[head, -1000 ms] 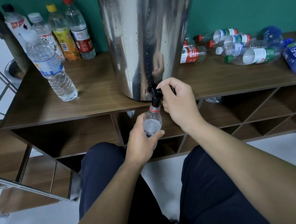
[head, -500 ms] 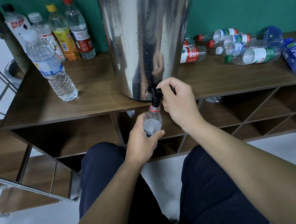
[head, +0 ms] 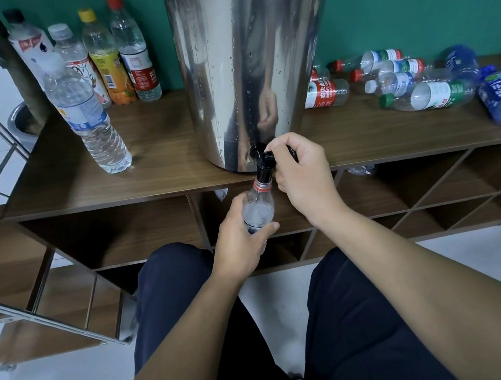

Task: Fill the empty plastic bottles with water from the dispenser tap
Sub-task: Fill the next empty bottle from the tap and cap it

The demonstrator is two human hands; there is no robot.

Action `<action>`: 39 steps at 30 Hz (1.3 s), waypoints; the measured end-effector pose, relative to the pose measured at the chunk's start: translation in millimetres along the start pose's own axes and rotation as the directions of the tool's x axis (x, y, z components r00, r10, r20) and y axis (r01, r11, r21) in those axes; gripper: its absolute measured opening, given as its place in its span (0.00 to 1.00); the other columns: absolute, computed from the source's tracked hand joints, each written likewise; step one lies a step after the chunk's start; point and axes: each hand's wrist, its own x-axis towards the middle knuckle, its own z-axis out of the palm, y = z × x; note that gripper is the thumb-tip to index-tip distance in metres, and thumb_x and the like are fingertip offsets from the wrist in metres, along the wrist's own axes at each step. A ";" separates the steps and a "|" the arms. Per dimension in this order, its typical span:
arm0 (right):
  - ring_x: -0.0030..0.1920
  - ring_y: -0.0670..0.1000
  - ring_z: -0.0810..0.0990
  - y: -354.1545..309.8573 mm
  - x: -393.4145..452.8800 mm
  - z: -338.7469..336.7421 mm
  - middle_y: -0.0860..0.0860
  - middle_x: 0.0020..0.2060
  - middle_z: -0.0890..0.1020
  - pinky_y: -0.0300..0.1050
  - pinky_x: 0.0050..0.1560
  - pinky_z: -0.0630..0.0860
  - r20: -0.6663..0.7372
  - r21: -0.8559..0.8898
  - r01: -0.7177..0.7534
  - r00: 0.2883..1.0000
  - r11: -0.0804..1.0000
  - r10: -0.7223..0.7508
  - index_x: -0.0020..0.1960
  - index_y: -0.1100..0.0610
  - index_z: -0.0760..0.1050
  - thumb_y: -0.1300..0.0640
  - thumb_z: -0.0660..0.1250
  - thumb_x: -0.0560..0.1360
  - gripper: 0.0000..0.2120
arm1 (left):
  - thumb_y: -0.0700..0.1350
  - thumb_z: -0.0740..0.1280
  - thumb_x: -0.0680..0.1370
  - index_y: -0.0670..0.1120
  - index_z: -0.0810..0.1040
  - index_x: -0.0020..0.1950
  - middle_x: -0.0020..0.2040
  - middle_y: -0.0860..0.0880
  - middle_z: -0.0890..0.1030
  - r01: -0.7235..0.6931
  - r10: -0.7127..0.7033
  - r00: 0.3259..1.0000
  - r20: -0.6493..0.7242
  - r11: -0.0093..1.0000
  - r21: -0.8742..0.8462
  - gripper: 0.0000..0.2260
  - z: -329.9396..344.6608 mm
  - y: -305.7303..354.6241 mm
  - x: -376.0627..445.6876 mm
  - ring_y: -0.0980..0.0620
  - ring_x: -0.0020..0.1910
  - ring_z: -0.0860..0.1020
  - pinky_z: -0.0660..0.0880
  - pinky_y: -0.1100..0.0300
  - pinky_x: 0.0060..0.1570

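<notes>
Nothing moving: left hand (head: 240, 242) gripping bottle (head: 258, 211) under tap (head: 263, 164), right hand (head: 299, 172) clenching its lever; bottle's getting heavier, thin-walled, so gripping mid-body.

A clear plastic bottle (head: 258, 209) with a red neck ring stands upright, mouth touching the black tap (head: 262, 164) at 12 o'clock above it.

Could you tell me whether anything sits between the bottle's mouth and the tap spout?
Nothing visible does: the left hand holds the clear plastic bottle with its red-ringed neck directly under the black dispenser tap, which the right hand grips.
</notes>
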 end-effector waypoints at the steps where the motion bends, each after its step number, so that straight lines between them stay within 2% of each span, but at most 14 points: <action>1: 0.38 0.42 0.75 -0.1 -0.2 0.0 0.38 0.34 0.79 0.40 0.42 0.70 0.000 -0.001 0.000 1.000 1.000 0.000 0.49 0.47 0.83 0.53 0.64 0.86 0.11 | 0.47 0.82 0.78 0.59 0.72 0.78 0.64 0.60 0.84 0.000 0.000 1.000 0.002 1.000 0.003 0.33 -0.1 0.3 -0.1 0.61 0.64 0.82 0.81 0.53 0.68; 7: 0.38 0.42 0.75 -1.0 -0.8 -0.2 0.38 0.34 0.79 0.40 0.41 0.70 -0.002 0.004 0.003 1.000 1.000 -0.003 0.49 0.47 0.83 0.54 0.64 0.86 0.11 | 0.47 0.82 0.78 0.60 0.72 0.78 0.62 0.59 0.84 0.002 -0.002 1.000 -0.004 1.000 -0.007 0.32 -0.6 1.1 -1.0 0.61 0.62 0.83 0.82 0.52 0.66; 15: 0.39 0.42 0.75 1.2 -0.5 -0.3 0.38 0.35 0.79 0.41 0.42 0.70 -0.002 -0.002 0.007 1.000 1.000 -0.007 0.50 0.48 0.83 0.54 0.64 0.86 0.11 | 0.47 0.82 0.78 0.59 0.73 0.78 0.60 0.59 0.85 0.001 -0.001 1.000 -0.010 1.000 -0.008 0.32 0.5 1.2 -0.3 0.60 0.60 0.83 0.82 0.58 0.59; 22: 0.38 0.43 0.75 1.8 -0.5 1.8 0.37 0.35 0.79 0.41 0.41 0.71 -0.019 0.010 0.007 1.000 1.000 -0.007 0.48 0.44 0.83 0.53 0.64 0.85 0.11 | 0.46 0.83 0.77 0.58 0.73 0.78 0.64 0.60 0.84 0.004 -0.004 1.000 0.001 1.000 -0.016 0.33 1.0 -1.8 0.9 0.61 0.65 0.82 0.81 0.50 0.70; 29: 0.35 0.44 0.74 2.0 -0.2 1.2 0.38 0.35 0.78 0.41 0.38 0.70 -0.016 0.011 0.008 1.000 1.000 -0.008 0.48 0.45 0.83 0.54 0.64 0.86 0.11 | 0.47 0.83 0.77 0.57 0.72 0.79 0.65 0.60 0.84 0.007 -0.007 1.000 0.001 1.000 -0.004 0.34 0.7 -0.4 0.7 0.61 0.66 0.82 0.80 0.49 0.71; 39: 0.38 0.43 0.75 2.4 -0.7 1.6 0.38 0.36 0.79 0.40 0.40 0.70 -0.012 0.017 0.015 1.000 1.000 -0.015 0.48 0.44 0.83 0.53 0.64 0.85 0.11 | 0.46 0.83 0.77 0.58 0.73 0.78 0.65 0.59 0.84 0.006 -0.006 1.000 0.002 1.000 -0.023 0.33 1.0 -0.6 -0.5 0.61 0.66 0.82 0.80 0.48 0.71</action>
